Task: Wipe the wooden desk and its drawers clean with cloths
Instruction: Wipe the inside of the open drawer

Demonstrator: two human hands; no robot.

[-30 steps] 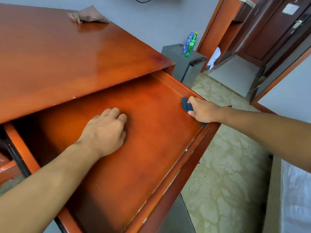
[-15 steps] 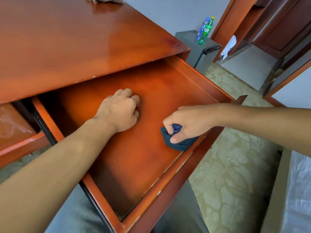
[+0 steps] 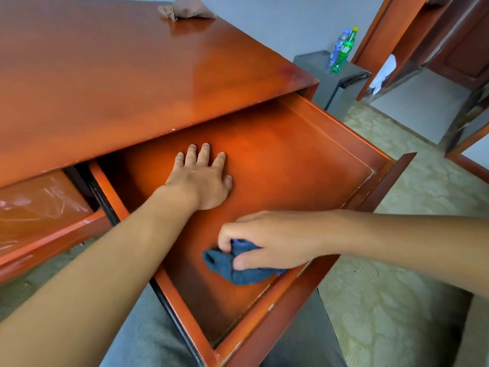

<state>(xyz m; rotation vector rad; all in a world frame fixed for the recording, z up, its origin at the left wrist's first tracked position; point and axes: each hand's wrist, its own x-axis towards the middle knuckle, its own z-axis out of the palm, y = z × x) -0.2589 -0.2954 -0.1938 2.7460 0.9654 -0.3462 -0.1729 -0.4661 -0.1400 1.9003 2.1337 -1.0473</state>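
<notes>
Head view: blue cloth [image 3: 239, 271] bunched, no clear long axis.

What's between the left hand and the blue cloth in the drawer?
Head view: only bare drawer floor. The left hand lies flat on it, and the right hand grips the blue cloth nearer the front edge.

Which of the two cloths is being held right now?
The dark blue cloth, gripped by the right hand inside the open drawer. The brownish cloth lies untouched on the desk top.
</notes>
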